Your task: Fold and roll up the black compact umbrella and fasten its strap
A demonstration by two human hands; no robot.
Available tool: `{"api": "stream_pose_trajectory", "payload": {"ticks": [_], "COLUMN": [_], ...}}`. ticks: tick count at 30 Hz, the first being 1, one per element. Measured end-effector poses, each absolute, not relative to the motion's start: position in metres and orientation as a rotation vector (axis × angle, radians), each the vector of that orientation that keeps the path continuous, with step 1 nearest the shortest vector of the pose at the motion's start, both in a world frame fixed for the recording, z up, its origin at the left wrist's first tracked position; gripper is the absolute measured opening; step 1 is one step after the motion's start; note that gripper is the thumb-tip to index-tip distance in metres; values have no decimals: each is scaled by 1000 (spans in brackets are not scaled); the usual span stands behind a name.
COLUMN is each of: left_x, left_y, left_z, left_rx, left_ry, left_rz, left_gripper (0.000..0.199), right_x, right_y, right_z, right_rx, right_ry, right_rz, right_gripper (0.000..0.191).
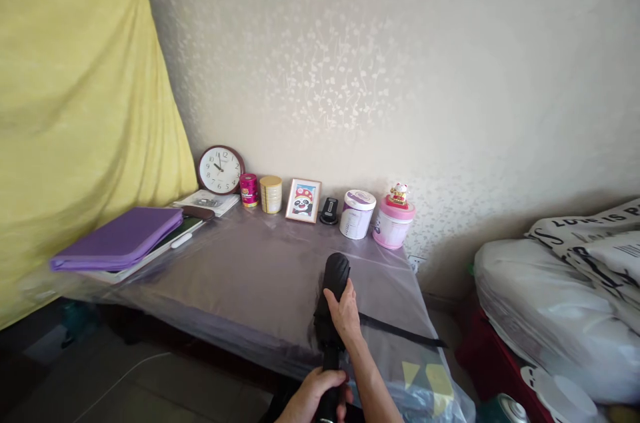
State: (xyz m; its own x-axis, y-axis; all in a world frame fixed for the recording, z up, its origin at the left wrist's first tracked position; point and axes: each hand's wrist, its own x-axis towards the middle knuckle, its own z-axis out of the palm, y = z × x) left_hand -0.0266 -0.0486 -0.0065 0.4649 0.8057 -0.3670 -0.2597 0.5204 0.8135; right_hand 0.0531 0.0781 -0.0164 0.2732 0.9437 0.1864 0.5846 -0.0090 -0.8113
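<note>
A folded black umbrella (336,268) points away from me over the near part of the table, its rounded end toward the wall. My left hand (320,391) is wrapped round its handle at the bottom of the view. Higher up, my right hand (344,311) grips the folded canopy, thumb lying along the top; some of its fingers are hidden. A black strap (400,332) stretches out to the right from the umbrella across the tabletop.
The plastic-covered table (240,270) stands against the wall. Along its back are a clock (221,170), tins, a picture frame (303,200) and two tubs, one topped by a lucky cat figurine (399,194). A purple folder (120,236) lies left; bulky bags (550,303) sit right.
</note>
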Motion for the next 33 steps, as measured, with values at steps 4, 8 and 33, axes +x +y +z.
{"api": "stream_pose_trajectory", "payload": {"ticks": [4, 8, 33], "left_x": [-20, -16, -23], "left_y": [-44, -43, -49], "left_z": [-12, -16, 5], "left_rx": [854, 981, 746], "left_ry": [865, 1087, 584], "left_rz": [731, 739, 816], "left_gripper": [25, 27, 45], "right_x": [61, 66, 71], "right_y": [74, 66, 29], "right_z": [-6, 6, 60], "right_rx": [-1640, -1533, -1017], "right_ry": [-1340, -1265, -777], "right_rz": [687, 833, 1345], "right_gripper": [72, 74, 68]}}
